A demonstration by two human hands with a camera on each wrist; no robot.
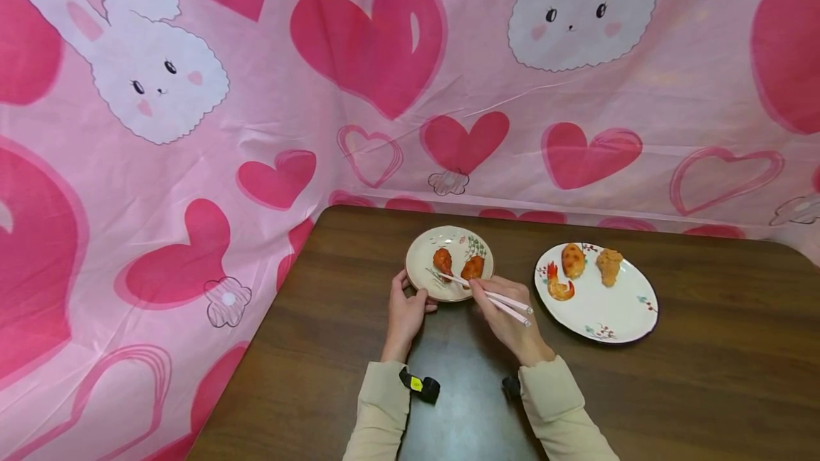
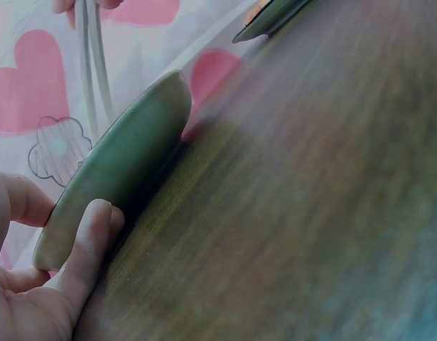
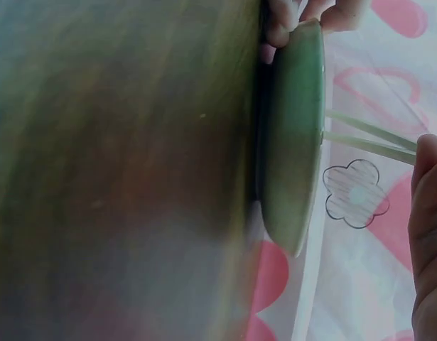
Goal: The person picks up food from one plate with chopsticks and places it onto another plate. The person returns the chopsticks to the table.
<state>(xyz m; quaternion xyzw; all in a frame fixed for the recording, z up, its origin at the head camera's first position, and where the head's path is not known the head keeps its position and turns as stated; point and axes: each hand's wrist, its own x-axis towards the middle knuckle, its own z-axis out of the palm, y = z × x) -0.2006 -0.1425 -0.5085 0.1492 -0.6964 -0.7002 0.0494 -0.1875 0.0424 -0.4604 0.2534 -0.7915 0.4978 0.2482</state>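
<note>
My left hand [image 1: 406, 310] holds the left front edge of a small round plate [image 1: 419, 262], thumb and fingers gripping its rim; in the left wrist view the plate's green-tinted side [image 2: 133, 156] shows between them. Two glossy reddish-brown food pieces lie on this plate, a left one [image 1: 443, 259] shaped like a small drumstick and a right one [image 1: 474, 267]. My right hand [image 1: 517, 336] grips a pair of pale chopsticks [image 1: 512, 301] over the plate's right front edge. One chopstick tip reaches the left piece's lower end; whether it touches is unclear. The other tip is hidden near the right piece.
To the right stands a larger oval plate [image 1: 602, 308] with a dark rim. It bears a shrimp [image 1: 561, 291], a spotted golden oval piece [image 1: 573, 260] and a fried chunk [image 1: 609, 266]. A pink heart-patterned cloth [image 1: 397, 148] hangs behind the brown table [image 1: 717, 375].
</note>
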